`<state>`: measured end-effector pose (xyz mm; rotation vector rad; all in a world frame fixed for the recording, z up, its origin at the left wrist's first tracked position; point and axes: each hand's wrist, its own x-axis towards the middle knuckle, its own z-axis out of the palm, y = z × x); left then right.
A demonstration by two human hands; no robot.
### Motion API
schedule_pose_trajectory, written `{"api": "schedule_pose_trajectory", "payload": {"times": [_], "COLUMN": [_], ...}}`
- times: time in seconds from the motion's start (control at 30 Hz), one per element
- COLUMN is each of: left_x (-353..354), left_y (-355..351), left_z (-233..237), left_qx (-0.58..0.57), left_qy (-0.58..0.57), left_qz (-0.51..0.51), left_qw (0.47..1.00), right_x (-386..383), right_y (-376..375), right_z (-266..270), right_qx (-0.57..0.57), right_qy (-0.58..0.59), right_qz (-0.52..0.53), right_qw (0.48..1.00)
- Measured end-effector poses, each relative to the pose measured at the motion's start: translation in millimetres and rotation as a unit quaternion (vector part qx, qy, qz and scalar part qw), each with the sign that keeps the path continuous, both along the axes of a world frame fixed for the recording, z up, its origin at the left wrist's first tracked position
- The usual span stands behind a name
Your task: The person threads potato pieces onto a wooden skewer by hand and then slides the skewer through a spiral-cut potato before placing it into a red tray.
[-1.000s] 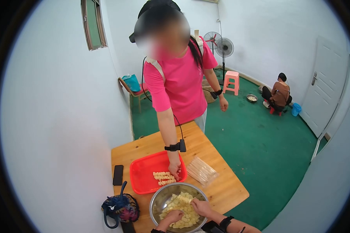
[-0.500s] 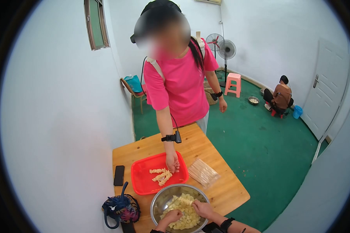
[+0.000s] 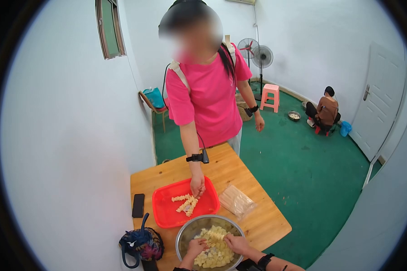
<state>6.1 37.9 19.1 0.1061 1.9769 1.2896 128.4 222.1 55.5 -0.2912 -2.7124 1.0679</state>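
A steel bowl (image 3: 181, 231) holds many pale yellow cut pieces (image 3: 216, 258) that look like potato. Above them, my right hand (image 3: 236, 244) is closed on the end of a skewer of pale yellow pieces (image 3: 217, 234), which points left across the bowl. My left hand (image 3: 196, 248) is over the bowl's left side, fingers bent together; whatever they pinch is too small to make out. Behind the bowl, a red tray (image 3: 163, 212) contains several filled skewers (image 3: 186, 205). Another person's hand (image 3: 197, 185) reaches into that tray, at the ends of the skewers.
Right of the tray lies a plastic pack of bamboo sticks (image 3: 236, 201). A phone (image 3: 138, 205) and a patterned bag (image 3: 142, 244) are on the wooden table's (image 3: 262, 217) left side. One person in pink (image 3: 208, 99) stands opposite; another (image 3: 326, 110) sits low near the door.
My left hand has shifted slightly left and up, its fingers a little less curled. My right hand stays nearly in place with the skewer. The other person's hand has moved slightly left in the tray.
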Motion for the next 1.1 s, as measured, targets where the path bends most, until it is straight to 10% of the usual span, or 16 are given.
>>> {"api": "schedule_pose_trajectory", "payload": {"times": [0.23, 1.1], "left_x": [-27, -19], "left_y": [-3, -1], "left_z": [10, 12], "left_qx": [0.165, 0.186], "left_qy": [-0.017, -0.020], "left_qz": [0.217, 0.202], "left_qw": [0.962, 0.961], "right_x": [2, -1], "right_y": [1, -3], "right_z": [-7, -16], "right_qx": [-0.017, 0.012], "right_qy": [0.016, 0.025], "right_qz": [0.040, 0.038], "right_qw": [0.999, 0.999]}}
